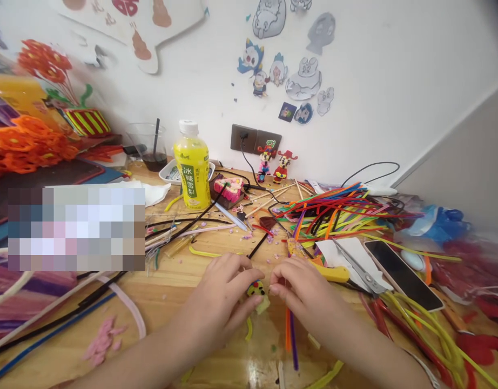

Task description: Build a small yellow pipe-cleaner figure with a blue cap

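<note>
Near the front middle of the table, my left hand (230, 292) is closed on a small yellow figure piece (256, 288) with red and black spots and a pale lower part. The fingers cover much of it. Just to its right, the fingertips of my right hand (295, 283) are pinched together, and whatever is between them is too small to make out. A gap separates the right fingertips from the yellow piece. Orange and purple pipe cleaners (294, 346) lie below the right wrist.
Scissors (364, 275) and a phone (403, 275) lie to the right. Behind them is a heap of coloured pipe cleaners (338, 210). A yellow drink bottle (191, 173), a cup (154, 159) and two small figures (282, 166) stand at the back. Pink scraps (103, 340) lie front left.
</note>
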Demonstrator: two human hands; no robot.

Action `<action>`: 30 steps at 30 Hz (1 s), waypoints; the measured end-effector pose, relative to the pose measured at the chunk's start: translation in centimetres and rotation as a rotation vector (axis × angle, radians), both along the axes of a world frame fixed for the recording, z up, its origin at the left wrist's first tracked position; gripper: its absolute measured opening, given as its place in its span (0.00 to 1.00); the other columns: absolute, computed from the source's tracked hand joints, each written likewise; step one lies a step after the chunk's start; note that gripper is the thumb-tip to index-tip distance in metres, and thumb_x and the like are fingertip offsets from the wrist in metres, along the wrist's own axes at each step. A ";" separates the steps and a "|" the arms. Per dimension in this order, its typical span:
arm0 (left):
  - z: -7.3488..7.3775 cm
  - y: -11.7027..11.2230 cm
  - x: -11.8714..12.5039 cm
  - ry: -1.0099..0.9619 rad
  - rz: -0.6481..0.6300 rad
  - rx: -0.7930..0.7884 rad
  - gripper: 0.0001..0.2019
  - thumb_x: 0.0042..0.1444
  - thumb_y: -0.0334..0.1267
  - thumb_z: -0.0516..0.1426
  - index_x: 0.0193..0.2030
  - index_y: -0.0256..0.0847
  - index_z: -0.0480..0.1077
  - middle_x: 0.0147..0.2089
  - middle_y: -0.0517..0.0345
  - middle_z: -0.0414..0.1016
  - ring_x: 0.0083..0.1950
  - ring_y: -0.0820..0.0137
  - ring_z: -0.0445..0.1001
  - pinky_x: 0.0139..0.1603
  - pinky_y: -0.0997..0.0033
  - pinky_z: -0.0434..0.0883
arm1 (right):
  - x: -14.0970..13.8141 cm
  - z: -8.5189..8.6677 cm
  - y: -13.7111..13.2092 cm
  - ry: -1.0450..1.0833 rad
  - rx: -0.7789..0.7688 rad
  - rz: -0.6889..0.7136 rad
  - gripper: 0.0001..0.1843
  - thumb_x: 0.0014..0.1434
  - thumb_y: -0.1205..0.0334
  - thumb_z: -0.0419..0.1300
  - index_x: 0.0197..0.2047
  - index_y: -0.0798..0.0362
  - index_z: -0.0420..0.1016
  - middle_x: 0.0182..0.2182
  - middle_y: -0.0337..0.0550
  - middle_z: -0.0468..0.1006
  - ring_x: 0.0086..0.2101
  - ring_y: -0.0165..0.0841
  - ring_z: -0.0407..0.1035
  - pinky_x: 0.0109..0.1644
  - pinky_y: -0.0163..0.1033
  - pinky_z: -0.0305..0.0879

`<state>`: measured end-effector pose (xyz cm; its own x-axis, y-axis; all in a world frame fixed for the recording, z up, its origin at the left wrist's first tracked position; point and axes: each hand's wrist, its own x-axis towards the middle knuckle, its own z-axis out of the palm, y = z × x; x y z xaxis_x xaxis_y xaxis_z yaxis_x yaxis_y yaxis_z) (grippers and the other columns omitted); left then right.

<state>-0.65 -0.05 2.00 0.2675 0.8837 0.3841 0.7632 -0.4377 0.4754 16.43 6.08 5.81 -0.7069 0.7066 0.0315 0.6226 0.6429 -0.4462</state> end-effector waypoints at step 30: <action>0.9 -0.6 1.2 -0.439 0.124 -0.051 0.08 0.58 0.32 0.49 0.29 0.41 0.65 0.29 0.59 0.68 0.33 0.70 0.67 0.37 0.70 0.65 | -1.1 -0.9 -0.8 0.351 -0.041 0.018 0.08 0.59 0.66 0.52 0.28 0.52 0.64 0.26 0.37 0.69 0.31 0.31 0.63 0.35 0.35 0.59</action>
